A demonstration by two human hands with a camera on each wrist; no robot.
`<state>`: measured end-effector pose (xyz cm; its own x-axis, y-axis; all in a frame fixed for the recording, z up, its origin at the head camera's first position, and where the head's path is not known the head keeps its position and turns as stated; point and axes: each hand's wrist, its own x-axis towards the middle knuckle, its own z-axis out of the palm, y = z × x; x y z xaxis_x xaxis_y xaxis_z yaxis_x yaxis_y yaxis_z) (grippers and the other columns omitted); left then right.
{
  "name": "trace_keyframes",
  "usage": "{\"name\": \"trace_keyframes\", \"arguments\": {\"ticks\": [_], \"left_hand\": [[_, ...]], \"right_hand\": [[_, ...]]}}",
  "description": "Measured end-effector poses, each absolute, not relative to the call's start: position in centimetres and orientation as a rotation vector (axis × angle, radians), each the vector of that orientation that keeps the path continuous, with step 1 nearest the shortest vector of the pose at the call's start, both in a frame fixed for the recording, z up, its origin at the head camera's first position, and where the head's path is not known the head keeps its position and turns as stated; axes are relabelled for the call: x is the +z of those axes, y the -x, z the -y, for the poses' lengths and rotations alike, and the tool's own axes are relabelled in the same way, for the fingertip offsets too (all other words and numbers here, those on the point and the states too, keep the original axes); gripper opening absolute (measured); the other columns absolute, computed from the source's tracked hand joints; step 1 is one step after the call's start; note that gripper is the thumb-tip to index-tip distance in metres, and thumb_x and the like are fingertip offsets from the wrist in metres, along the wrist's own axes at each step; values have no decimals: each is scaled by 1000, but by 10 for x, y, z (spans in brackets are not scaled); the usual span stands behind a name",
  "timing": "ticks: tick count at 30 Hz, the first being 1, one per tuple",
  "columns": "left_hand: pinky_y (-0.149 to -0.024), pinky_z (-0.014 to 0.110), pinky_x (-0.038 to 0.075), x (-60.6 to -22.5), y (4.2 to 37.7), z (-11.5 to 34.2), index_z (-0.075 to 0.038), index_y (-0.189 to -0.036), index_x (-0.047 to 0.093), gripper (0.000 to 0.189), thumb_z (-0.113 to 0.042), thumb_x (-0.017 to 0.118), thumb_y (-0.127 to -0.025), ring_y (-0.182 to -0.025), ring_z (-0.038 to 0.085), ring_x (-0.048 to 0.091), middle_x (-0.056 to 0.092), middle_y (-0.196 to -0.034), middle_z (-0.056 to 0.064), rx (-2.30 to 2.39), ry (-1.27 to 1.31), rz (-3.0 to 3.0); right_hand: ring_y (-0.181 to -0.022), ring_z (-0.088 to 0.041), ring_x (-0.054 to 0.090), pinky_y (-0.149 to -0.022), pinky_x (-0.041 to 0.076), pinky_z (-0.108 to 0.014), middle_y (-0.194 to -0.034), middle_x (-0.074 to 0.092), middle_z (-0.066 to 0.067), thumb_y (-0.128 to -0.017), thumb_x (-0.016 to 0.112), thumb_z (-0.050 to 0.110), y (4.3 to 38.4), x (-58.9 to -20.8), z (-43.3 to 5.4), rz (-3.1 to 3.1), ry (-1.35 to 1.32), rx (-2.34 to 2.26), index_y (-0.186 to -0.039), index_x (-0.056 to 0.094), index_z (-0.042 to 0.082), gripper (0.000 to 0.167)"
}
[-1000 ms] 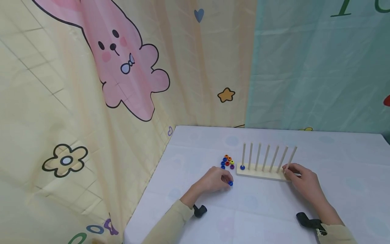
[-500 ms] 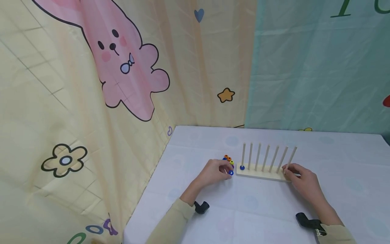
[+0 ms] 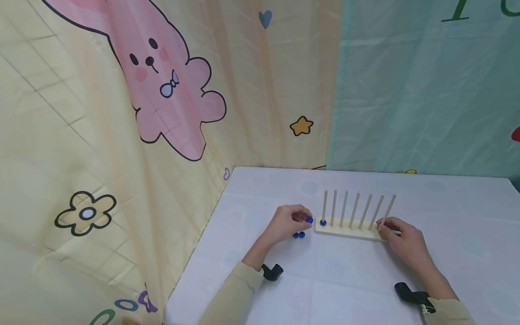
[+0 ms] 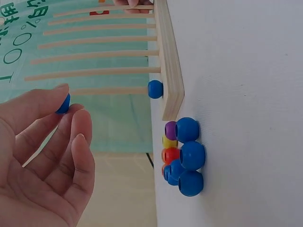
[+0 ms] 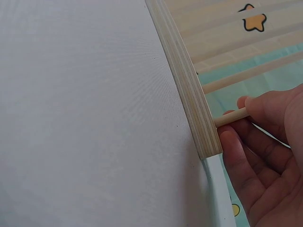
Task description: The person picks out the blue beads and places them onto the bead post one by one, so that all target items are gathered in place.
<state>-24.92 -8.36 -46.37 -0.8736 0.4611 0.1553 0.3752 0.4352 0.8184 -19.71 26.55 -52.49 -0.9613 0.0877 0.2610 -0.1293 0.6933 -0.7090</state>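
Observation:
My left hand (image 3: 287, 223) pinches a blue bead (image 3: 309, 220) between thumb and fingertips, just left of a wooden peg rack (image 3: 349, 231). In the left wrist view that bead (image 4: 64, 104) is level with the tip end of the nearest peg (image 4: 109, 90). Another blue bead (image 4: 155, 89) sits at the bottom of this leftmost peg; the other pegs carry none. At the rack's right end my right hand (image 3: 406, 239) holds the last peg (image 5: 232, 117) near its base, thumb on one side and fingers on the other.
Loose beads lie on the white table (image 3: 252, 198) beside the rack's left end: several blue ones (image 4: 192, 155), a purple one (image 4: 170, 130), a yellow one (image 4: 169, 142) and a red one (image 4: 170, 155). In the head view my left hand hides most of them.
My left hand has moved away from me and up toward the leftmost peg, carrying the blue bead. Two blue beads now show in front of it. The right hand has stayed still.

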Motion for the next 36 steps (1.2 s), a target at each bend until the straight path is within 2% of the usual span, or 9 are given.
{"name": "trace_keyframes", "arguments": {"ticks": [12, 31, 36], "left_hand": [[-73, 26, 56, -451, 253, 75, -24, -106, 73, 19, -17, 79, -89, -80, 8, 67, 70, -88, -11, 1610, -718, -2609], [-79, 24, 56, -433, 256, 60, -24, -111, 74, 21, -22, 78, -90, -88, 6, 64, 69, -94, -14, 1738, -705, -2647], [-79, 24, 55, -430, 258, 56, -21, -111, 75, 21, -22, 78, -90, -89, 5, 65, 69, -93, -14, 1768, -717, -2638]], "right_hand": [[-110, -42, 60, -85, 51, -61, -112, 69, -21, -104, 58, 26, 197, -526, -265, 2621, -42, 1119, -110, 68, 5, 24], [-114, -42, 58, -87, 50, -60, -115, 68, -21, -104, 57, 31, 197, -526, -266, 2651, -29, 1143, -114, 67, 6, 29], [-113, -42, 58, -87, 50, -61, -115, 68, -21, -104, 56, 31, 197, -526, -266, 2640, -34, 1148, -113, 68, 6, 29]]}}
